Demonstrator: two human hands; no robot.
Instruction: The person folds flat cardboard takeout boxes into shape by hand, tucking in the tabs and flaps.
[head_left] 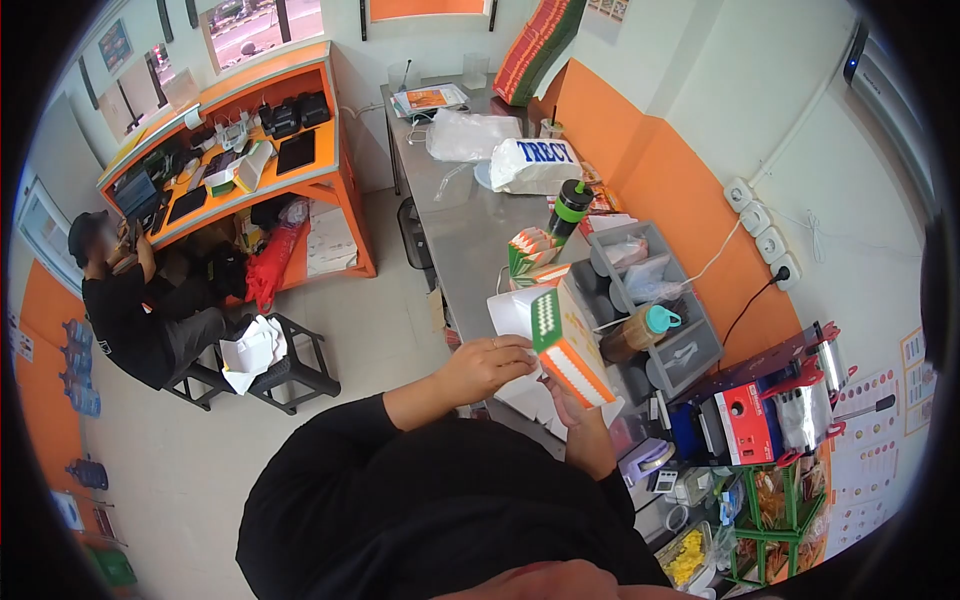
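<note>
A paper food box (pixel 570 345) in white, orange and green is held over the steel table (pixel 435 185), tilted, with a white flap standing out to the left. My left hand (pixel 487 368) is closed, its fingers pinching the box's near left edge. From below, my right hand (pixel 580 418) grips the lower end of the box; some of its fingers are hidden behind the card. Just beyond the box stand more folded cartons (pixel 533 252) of the same pattern. White paper or card lies beneath my hands, partly covered.
Right of the box sits a grey divided organizer (pixel 690 355) with a turquoise-lidded bottle (pixel 640 333). A black and green tumbler (pixel 571 208) and a white bag (pixel 535 167) stand farther back. A seated person (pixel 140 300) is at left, near a stool (pixel 285 365) holding white cartons.
</note>
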